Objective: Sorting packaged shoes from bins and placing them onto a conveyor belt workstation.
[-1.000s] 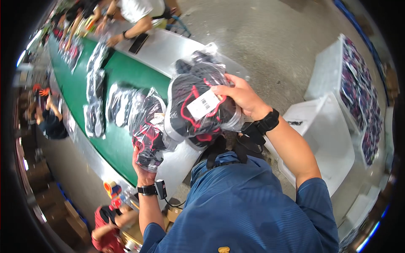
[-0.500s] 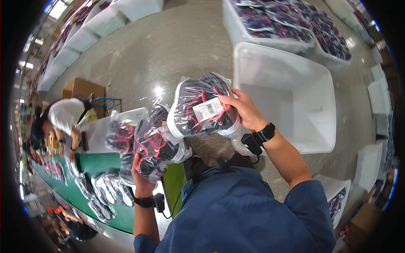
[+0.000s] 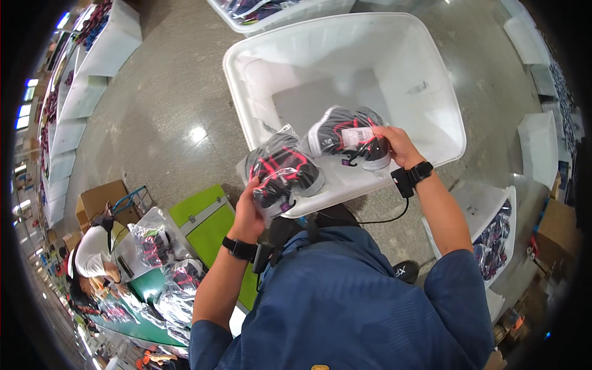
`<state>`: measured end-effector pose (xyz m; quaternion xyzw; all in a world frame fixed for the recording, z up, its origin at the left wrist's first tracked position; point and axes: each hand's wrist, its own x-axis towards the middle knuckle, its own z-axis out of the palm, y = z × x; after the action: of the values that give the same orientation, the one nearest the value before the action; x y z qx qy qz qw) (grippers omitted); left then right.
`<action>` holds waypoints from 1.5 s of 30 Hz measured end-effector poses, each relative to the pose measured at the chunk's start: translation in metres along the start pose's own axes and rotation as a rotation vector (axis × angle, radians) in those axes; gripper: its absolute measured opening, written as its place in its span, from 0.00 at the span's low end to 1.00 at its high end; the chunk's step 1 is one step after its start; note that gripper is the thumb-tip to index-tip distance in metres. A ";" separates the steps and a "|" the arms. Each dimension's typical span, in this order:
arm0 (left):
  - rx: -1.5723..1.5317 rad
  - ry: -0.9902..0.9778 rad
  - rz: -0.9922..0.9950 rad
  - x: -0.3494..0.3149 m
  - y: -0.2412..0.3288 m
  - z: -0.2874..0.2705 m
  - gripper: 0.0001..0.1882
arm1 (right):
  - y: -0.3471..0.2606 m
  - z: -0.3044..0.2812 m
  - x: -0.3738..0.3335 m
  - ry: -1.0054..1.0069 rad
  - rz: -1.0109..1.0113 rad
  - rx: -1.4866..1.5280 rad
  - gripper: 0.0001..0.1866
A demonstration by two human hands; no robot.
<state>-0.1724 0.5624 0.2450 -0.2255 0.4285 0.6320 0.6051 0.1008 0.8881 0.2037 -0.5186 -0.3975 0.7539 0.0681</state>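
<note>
left hand [image 3: 249, 213] clamped on a clear plastic bag of black-and-red shoes [image 3: 282, 165], over the near-left rim of a big white plastic bin [image 3: 414, 68]; a second such bag [image 3: 336, 132], crosswise over the opening, extends left from the gripping right hand [image 3: 399, 145], nearer the bin's middle.

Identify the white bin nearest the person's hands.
The large bin, partly hidden by the bagged shoes in the right hand; the other white bins stand farther from it.
</note>
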 end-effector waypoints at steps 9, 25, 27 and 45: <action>0.371 0.153 0.067 0.078 -0.041 0.027 0.33 | 0.004 -0.104 0.000 0.188 -0.101 -0.067 0.28; 1.002 -0.066 0.257 0.047 -0.066 -0.075 0.30 | -0.003 0.012 0.062 0.092 -0.568 -0.769 0.22; 1.020 0.095 0.265 -0.006 -0.071 -0.134 0.29 | 0.030 0.061 0.061 -0.096 -0.493 -0.882 0.20; -0.471 1.319 0.703 -0.321 -0.225 -0.563 0.16 | 0.202 0.591 -0.094 -1.065 -0.529 -1.386 0.22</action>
<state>-0.0347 -0.1023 0.1433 -0.5278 0.6004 0.5963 -0.0736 -0.2883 0.3910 0.2227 0.0814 -0.8461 0.4459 -0.2805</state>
